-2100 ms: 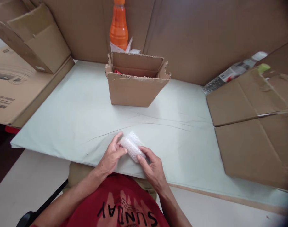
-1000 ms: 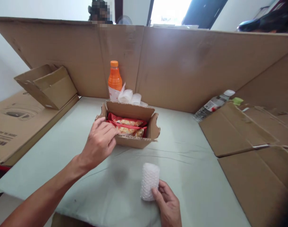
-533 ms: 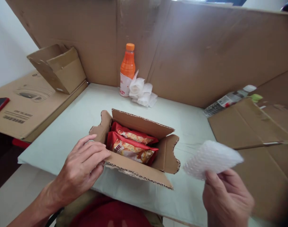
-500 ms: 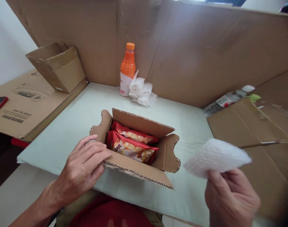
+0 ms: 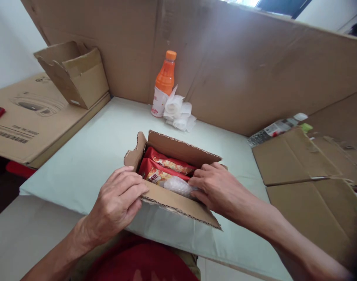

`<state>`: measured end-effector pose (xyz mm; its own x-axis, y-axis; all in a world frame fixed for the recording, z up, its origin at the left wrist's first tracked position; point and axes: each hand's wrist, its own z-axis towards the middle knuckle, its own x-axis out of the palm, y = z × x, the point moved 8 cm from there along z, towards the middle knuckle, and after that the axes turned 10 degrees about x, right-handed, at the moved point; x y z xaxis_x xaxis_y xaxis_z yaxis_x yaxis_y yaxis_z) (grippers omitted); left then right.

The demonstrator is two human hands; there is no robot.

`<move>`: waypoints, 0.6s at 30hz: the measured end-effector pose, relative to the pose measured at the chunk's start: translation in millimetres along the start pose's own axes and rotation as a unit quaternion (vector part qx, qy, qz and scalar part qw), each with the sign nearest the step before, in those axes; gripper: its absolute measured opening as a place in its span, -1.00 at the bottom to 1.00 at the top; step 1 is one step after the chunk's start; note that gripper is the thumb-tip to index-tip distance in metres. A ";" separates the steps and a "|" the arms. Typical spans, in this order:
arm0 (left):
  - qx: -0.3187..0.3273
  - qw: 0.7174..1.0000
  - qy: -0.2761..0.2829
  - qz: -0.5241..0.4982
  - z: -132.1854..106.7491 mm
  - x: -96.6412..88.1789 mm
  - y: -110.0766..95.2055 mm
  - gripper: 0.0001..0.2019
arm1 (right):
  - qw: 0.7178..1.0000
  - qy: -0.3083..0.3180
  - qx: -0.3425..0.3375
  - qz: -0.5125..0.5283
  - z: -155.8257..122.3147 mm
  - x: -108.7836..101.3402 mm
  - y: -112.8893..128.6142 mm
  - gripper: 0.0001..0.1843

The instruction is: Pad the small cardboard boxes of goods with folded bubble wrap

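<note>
An open cardboard box (image 5: pixel 178 205) sits on the pale green table cover, close to the near edge. Red snack packets (image 5: pixel 163 166) lie inside it. My left hand (image 5: pixel 118 203) grips the box's near wall at its left end, fingers curled over the rim. My right hand (image 5: pixel 217 189) reaches into the box from the right and holds a bubble-wrapped bundle (image 5: pixel 177 185) down on top of the packets. The fingers are closed on the bundle's right end.
An orange drink bottle (image 5: pixel 164 83) and crumpled white wrap (image 5: pixel 178 113) stand at the back against a cardboard wall. A small folded box (image 5: pixel 74 74) rests on a flat carton at left. Flattened cardboard (image 5: pixel 295 158) and a clear bottle (image 5: pixel 276 128) lie at right.
My right hand has carried the bubble-wrapped bundle from the air at the right down into the box. My left hand has kept its grip on the box's near wall.
</note>
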<state>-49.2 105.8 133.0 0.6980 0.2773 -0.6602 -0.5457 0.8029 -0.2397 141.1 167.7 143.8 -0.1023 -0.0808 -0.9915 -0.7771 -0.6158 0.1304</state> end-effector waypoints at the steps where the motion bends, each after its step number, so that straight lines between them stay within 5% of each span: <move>1: 0.000 1.000 -0.001 -0.004 0.1 0.0 0.2 -0.72 | 0.999 0.014 -0.019 -0.023 3.8 6.5 2.6 -0.67; 6: 0.005 1.000 -0.005 -0.009 1.0 -0.6 1.1 -0.73 | 0.989 0.045 -0.066 -0.127 11.4 21.9 13.3 -0.68; 11: 0.001 1.000 -0.004 -0.007 1.6 -1.0 1.1 -0.73 | 0.982 0.065 -0.078 -0.159 13.5 10.4 26.9 -0.88; 18: 0.001 1.000 -0.003 0.012 4.0 -1.3 2.0 -0.72 | 0.962 0.221 -0.016 -0.161 32.2 39.7 32.1 -0.75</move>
<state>-49.3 109.1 136.2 0.6875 0.2987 -0.6619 -0.5610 0.7972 -0.2230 92.1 170.0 108.7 0.4198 -0.2017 -0.8849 -0.7035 -0.6883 -0.1769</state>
